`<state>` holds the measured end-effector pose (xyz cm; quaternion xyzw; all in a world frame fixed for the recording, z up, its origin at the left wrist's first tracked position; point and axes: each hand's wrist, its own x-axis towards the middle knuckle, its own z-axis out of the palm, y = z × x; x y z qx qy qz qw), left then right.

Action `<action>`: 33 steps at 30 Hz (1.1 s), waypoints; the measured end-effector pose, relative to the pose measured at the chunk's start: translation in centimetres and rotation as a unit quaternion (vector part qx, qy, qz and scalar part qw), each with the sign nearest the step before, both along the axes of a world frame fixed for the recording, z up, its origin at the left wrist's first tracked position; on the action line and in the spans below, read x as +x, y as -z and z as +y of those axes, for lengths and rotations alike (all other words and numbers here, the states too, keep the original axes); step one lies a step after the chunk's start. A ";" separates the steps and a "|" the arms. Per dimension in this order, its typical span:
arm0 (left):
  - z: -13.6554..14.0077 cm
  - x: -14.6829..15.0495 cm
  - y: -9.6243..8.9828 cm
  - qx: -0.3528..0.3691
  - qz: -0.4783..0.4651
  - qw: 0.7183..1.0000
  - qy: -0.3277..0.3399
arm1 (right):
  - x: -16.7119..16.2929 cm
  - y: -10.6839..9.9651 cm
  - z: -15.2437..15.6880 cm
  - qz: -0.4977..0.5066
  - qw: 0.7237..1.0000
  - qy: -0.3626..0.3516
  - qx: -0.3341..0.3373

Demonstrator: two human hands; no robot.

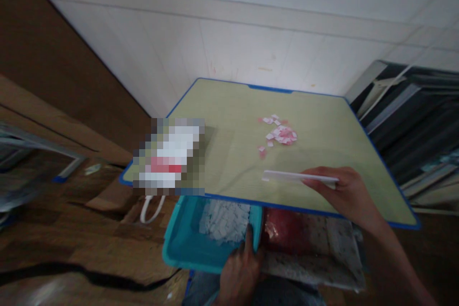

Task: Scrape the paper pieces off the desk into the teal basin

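Observation:
My right hand (pixel 344 196) is closed on a thin, flat white piece (pixel 287 176), seen nearly edge-on just above the table. A small white chip seems to be at its left end. My left hand (pixel 242 270) is at the near right corner of a turquoise basin (pixel 175 253). Its index finger stretches along the inside wall, and the hand seems to hold the rim. Inside the basin lies a heap of small white chips (pixel 224 220). On the tabletop beyond my right hand is a loose pile of small white and pink pieces (pixel 283 135).
The yellowish folding table (pixel 229 105) has a blue edge and stands against a white wall. A blurred-out white and red item (pixel 172 153) sits at its left. A grey tray (pixel 311 263) with something red is beside the basin. Dark panels (pixel 412 110) lean at right.

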<state>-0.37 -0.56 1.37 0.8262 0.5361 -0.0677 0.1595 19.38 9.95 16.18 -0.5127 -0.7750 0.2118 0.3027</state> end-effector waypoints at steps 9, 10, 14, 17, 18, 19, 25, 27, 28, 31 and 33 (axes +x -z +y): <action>-0.1 0.1 0.0 0.037 -0.022 0.999 -0.003 | 0.7 0.5 -2.1 0.018 1.000 -0.001 -0.009; -0.2 0.1 0.0 0.038 -0.025 0.999 -0.003 | 0.3 0.7 -2.1 0.023 1.000 -0.002 -0.010; -0.4 0.0 0.0 0.035 -0.023 0.999 -0.001 | -1.4 1.4 -2.1 0.041 0.999 0.016 0.005; -0.2 0.0 -0.3 0.030 -0.024 0.999 -0.001 | -1.7 1.4 -2.2 0.062 0.995 0.075 0.033; -0.2 0.0 -0.3 0.026 -0.023 0.999 0.000 | -1.6 1.4 -2.3 0.066 0.994 0.084 0.037; -0.1 0.1 -0.4 0.023 -0.022 0.999 0.000 | -1.5 1.4 -2.3 0.065 0.994 0.083 0.036; -0.1 0.1 -0.1 0.029 -0.024 0.999 0.002 | -1.1 1.7 -2.9 0.029 0.998 0.060 0.007; -0.1 0.0 0.0 0.037 -0.026 0.999 0.004 | -1.2 1.7 -2.9 0.020 0.999 0.045 0.006; -0.1 0.0 0.1 0.040 -0.027 0.999 0.005 | -1.2 1.6 -2.8 0.015 0.999 0.038 0.003; -0.1 0.0 0.1 0.043 -0.028 0.999 0.004 | -0.7 1.5 -2.8 0.005 0.999 0.052 0.012; -0.1 0.0 0.1 0.040 -0.029 0.999 0.004 | -0.2 1.6 -2.9 0.005 0.995 0.091 0.039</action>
